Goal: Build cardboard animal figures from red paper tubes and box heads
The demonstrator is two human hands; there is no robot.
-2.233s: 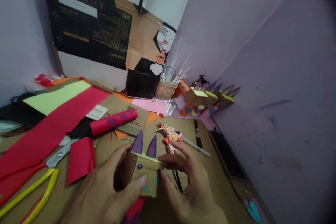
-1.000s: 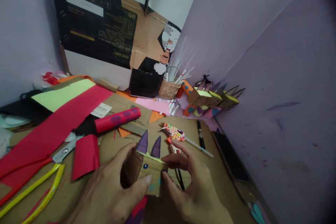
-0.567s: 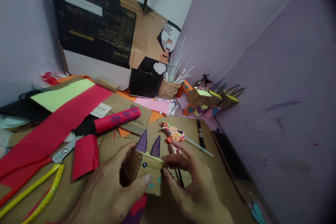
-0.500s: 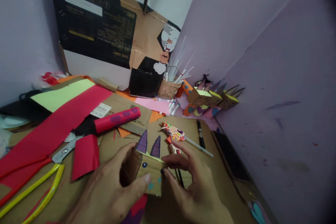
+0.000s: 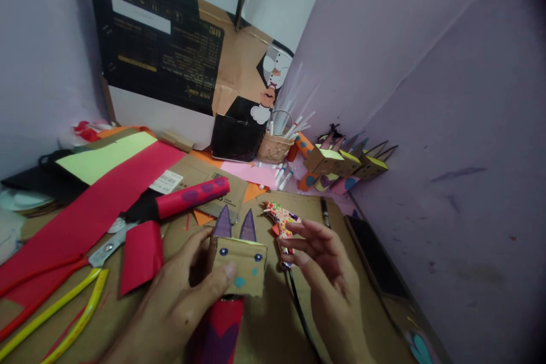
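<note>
My left hand (image 5: pixel 187 290) grips a small cardboard box head (image 5: pixel 245 272), thumb on its front face and fingers behind. Two pointed purple ears (image 5: pixel 248 226) rise from its top, and two dark eyes and blue-green spots mark its front. Below the head is a red paper body (image 5: pixel 222 324) with a purple shape; how they join is hidden. My right hand (image 5: pixel 328 273) is off the head, its fingers apart and holding nothing. Behind those fingers lies a glue gun (image 5: pixel 281 217) with a colourful pattern; I cannot tell whether they touch it.
Scissors (image 5: pixel 96 264) lie at left beside a curled red paper piece (image 5: pixel 140 257) and a spotted red tube (image 5: pixel 191 197). At right are a phone (image 5: pixel 377 259) and a black pen (image 5: pixel 325 212). Finished box figures (image 5: pixel 347 160) and a basket of sticks (image 5: pixel 276 146) stand behind.
My right hand has let go of the box head and moved right, its fingers opening. The head has shifted left and turned to face me, showing both eyes.
</note>
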